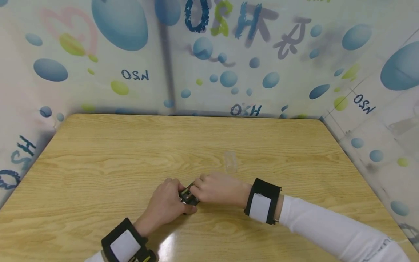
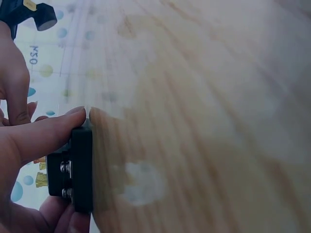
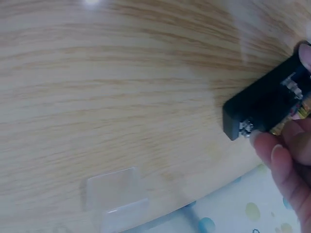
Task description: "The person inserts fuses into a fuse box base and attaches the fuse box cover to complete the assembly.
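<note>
Gripping a small black block (image 2: 81, 170), the left hand (image 1: 165, 203) sets its thumb on one side and its fingers on the opposite side, a narrow hold. The block sits between the two hands, low over the table (image 1: 98, 153); I can't tell whether its base touches the wood. Close against it, the right hand (image 1: 214, 189) bends its fingers over the other edge, a fingertip by a shiny metal piece (image 3: 246, 127); whether they pinch something small, I can't tell. I'd judge the block light and stiff, hard plastic by its look, smooth enough to slide under a careless thumb. The base's edges seem the best place to hold, leaving alone the brass-coloured bits (image 2: 42, 180), which look easiest to bend. Behind each hand, a black wristband (image 1: 273, 203) circles the wrist. Past the right hand, farther from the person, lies a clear plastic cover (image 1: 230, 162), probably light and brittle. Farthest from the grip, a spotted wall (image 1: 288, 78) stands behind the table.
</note>
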The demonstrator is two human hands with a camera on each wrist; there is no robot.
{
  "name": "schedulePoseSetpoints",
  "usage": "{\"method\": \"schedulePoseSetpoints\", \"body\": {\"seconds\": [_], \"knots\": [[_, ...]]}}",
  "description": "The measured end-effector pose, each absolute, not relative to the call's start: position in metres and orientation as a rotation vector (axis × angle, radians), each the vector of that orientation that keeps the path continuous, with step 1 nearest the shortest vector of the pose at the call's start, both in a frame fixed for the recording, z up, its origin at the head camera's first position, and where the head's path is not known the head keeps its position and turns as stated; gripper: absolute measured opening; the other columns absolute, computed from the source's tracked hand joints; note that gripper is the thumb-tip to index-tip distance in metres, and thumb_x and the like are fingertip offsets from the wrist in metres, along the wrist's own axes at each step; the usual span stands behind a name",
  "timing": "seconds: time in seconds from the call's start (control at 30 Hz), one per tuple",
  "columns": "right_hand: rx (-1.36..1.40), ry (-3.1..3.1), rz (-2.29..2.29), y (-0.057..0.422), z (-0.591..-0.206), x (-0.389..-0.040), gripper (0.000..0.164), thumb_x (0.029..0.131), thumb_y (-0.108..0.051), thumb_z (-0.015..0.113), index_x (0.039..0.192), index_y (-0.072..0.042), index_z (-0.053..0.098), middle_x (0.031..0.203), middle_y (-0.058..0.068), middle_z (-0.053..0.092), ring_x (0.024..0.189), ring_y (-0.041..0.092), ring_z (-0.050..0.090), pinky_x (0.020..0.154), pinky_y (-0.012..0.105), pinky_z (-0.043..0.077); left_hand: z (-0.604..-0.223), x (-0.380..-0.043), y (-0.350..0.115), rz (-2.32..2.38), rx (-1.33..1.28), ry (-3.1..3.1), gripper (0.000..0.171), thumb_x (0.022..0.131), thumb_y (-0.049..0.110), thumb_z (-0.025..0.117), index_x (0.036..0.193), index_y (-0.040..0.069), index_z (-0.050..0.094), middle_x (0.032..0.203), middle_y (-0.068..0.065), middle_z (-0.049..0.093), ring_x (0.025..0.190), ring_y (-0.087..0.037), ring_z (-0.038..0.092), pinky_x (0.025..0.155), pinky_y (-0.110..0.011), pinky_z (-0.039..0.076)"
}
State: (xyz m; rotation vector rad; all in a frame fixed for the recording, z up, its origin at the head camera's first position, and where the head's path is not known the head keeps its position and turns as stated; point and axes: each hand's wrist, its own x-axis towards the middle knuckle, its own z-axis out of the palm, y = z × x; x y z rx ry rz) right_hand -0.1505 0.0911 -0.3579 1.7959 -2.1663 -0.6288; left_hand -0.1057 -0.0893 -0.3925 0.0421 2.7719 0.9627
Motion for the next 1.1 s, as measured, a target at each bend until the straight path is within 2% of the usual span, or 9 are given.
{"method": "schedulePoseSetpoints", "body": {"seconds": [0.27,0.47,0.7,0.93,1.1], "knots": [[1.748,-2.239,-0.571,0.085,-0.354,-0.152,0.014,0.094,-0.023,0.064,0.106,-0.017,0.069,0.100,-0.006,0.070,0.089,0.007,0.064,0.077,0.019,0.054,-0.391,-0.105,-0.089,0.976,0.058,2.788,0.053,0.054,0.032,0.095,0.090,0.004,0.066,0.084,-0.005,0.058,0.073,-0.017,0.051,0.062,-0.028,0.039],[1.743,-2.336,-0.485,0.084,-0.356,-0.156,0.016,0.094,-0.019,0.064,0.109,-0.015,0.064,0.102,-0.004,0.067,0.091,0.008,0.063,0.080,0.020,0.054,-0.391,-0.104,-0.089,0.976,0.059,2.788,0.054,0.053,0.032,0.095,0.088,0.004,0.066,0.084,-0.005,0.058,0.074,-0.017,0.052,0.064,-0.029,0.041],[1.746,-2.575,-0.311,0.085,-0.353,-0.160,0.019,0.093,-0.016,0.067,0.111,-0.014,0.064,0.107,-0.001,0.065,0.102,0.012,0.065,0.087,0.023,0.054,-0.392,-0.104,-0.089,0.970,0.070,2.801,0.055,0.054,0.032,0.095,0.090,0.003,0.066,0.085,-0.005,0.059,0.075,-0.017,0.052,0.065,-0.030,0.041],[1.748,-2.652,-0.236,0.083,-0.353,-0.164,0.017,0.093,-0.015,0.067,0.109,-0.015,0.066,0.106,-0.002,0.066,0.098,0.012,0.066,0.083,0.023,0.055,-0.393,-0.104,-0.089,0.976,0.058,2.791,0.055,0.054,0.033,0.095,0.090,0.004,0.066,0.085,-0.005,0.058,0.075,-0.017,0.052,0.065,-0.029,0.040],[1.740,-2.515,-0.424,0.081,-0.354,-0.161,0.017,0.094,-0.018,0.065,0.111,-0.016,0.065,0.106,-0.003,0.067,0.096,0.010,0.066,0.079,0.023,0.056,-0.394,-0.104,-0.090,0.973,0.058,2.797,0.054,0.054,0.033,0.095,0.089,0.004,0.065,0.085,-0.005,0.058,0.074,-0.017,0.052,0.065,-0.030,0.041]]}}
